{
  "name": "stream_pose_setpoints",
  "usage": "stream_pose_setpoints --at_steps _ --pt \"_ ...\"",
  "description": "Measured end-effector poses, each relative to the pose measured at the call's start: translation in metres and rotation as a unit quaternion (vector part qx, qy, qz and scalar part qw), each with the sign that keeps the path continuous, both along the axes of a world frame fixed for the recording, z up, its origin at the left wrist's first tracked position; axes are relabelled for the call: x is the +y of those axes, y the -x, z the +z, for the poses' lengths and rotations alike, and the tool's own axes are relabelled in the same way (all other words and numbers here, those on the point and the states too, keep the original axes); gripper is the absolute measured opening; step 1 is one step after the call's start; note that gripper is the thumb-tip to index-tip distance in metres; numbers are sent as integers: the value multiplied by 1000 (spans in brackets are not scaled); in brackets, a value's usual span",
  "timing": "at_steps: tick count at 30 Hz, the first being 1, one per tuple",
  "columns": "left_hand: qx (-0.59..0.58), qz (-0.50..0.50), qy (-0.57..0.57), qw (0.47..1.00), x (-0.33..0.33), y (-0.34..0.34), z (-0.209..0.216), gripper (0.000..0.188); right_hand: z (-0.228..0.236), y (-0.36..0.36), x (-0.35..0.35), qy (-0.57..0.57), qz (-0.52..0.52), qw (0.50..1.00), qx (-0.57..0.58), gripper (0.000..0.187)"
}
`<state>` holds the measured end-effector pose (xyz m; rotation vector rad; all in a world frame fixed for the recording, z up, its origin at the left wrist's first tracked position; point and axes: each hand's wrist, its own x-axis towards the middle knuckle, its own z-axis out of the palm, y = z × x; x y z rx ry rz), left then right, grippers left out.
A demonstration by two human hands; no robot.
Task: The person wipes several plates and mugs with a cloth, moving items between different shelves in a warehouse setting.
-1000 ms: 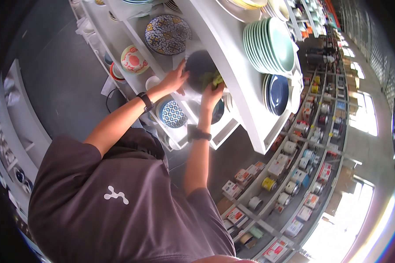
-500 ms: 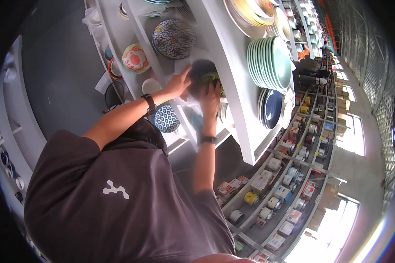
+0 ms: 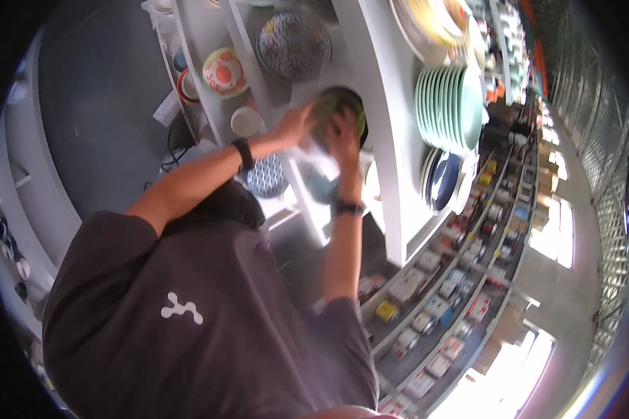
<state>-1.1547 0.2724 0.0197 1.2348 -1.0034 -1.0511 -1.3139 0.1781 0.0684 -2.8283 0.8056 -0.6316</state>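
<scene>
On the white shelf in front of me, a round green bowl lies against a dark round dish, partly hidden by my hands. My right hand reaches over the green bowl, its fingers curled onto it. At the bowl's left edge is my left hand; its fingers are smeared by motion, so its grip does not show. Pale wrapping, blurred, lies between the hands. Above them rests a large dark patterned plate. A white cup stands left of my left hand.
To the right, a white upright panel borders a shelf with stacked mint-green plates and dark blue plates. At left are a red-and-cream plate and a blue patterned bowl. Long racks of boxed goods run lower right.
The green bowl shows more of its face and sits further from the dark dish's middle. Both hands stay at it while the whole view has shifted slightly.
</scene>
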Motion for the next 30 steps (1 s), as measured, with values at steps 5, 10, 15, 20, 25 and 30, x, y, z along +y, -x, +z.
stream_pose_setpoints --at_steps 5,10,15,20,25,30 --pt "43 -3 -57 997 1 -12 7 63 37 -44 8 -135 -215 965 60 31" --pt "-16 62 -13 998 2 -4 -1 64 28 -27 48 22 -279 958 56 26" --pt "33 19 -62 997 1 -14 4 62 9 -30 64 -27 -208 978 1 31" --pt "18 20 -66 997 3 -15 15 60 -10 -47 40 -64 -196 976 -70 38" --pt "37 56 -49 997 -5 -12 -14 62 5 -43 69 -71 -172 982 -13 36" --pt "3 21 -51 998 -3 -19 -6 60 8 -7 67 -11 -280 959 41 37"
